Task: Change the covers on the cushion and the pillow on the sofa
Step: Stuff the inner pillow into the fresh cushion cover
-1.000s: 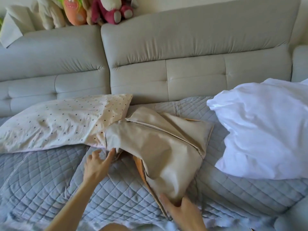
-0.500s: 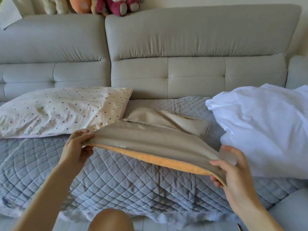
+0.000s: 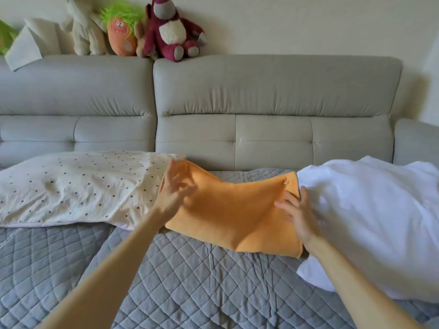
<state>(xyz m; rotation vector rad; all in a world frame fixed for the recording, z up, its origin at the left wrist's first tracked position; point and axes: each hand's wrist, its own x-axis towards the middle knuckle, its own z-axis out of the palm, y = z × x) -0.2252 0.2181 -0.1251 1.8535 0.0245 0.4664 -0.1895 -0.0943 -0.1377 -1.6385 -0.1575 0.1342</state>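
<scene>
— On the sofa seat, between the dotted pillow (image 3: 78,188) and the white cushion insert (image 3: 370,210), the orange cover (image 3: 232,210) is lying spread on the grey quilted throw (image 3: 190,281).

— And 2 hands are working it. The left hand (image 3: 174,193) is hanging over the cover's left edge, right where it's touching the pillow's end. Its fingers are blurring, but they're showing apart, curling round nothing I can make out.

— Right hand (image 3: 298,212)?

— It's lying on the cover's right edge, fingers straight and spread, just beside the insert. I'd call that pressing or smoothing, not gripping.

— So where is the job standing?

— I'm reading it as early. The insert is sitting bare and the pillow is wearing its dotted case. Whether the orange cover is coming off or going on, I can't tell.

— What's worrying you?

— The opening. No zip is showing on this face, so the hands may be fumbling for it underneath. That insert is looking soft and bulky, too, and pushing it in with 1 hand could be leaving corners bunching. And with the cover touching the pillow, a hard tug could be dragging the pillow along the throw.
</scene>
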